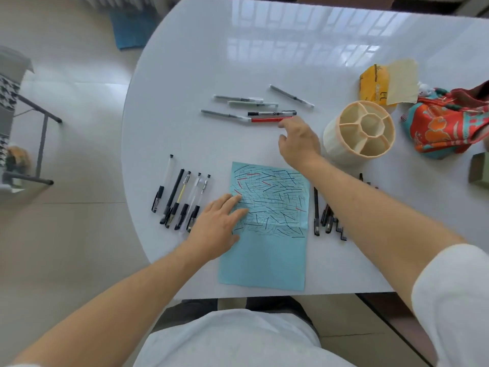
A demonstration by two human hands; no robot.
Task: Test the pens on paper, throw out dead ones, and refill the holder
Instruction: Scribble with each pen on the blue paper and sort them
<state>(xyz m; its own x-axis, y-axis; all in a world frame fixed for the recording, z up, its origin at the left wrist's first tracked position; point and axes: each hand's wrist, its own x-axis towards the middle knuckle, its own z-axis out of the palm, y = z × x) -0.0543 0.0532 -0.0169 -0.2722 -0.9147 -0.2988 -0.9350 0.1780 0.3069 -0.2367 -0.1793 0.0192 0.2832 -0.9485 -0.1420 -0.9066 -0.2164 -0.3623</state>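
Note:
A light blue paper [267, 247] covered in pen strokes lies near the table's front edge. My left hand [217, 223] rests flat on its left side, fingers straight. My right hand [299, 141] reaches out beyond the paper, fingers extended, its fingertips at the right end of a red pen [270, 119]. Several grey and black pens [246, 100] lie around the red one. A row of black-capped pens [177, 197] lies left of the paper, and several dark pens [325, 215] lie to its right, partly under my forearm. The cream pen holder [362, 131] stands empty at the right.
A yellow packet [375, 86] with a tan sheet and a red patterned cloth [447, 128] lie at the far right of the white table [211, 49]. A green box [480, 170] sits at the right edge. A metal-legged stand is on the floor to the left.

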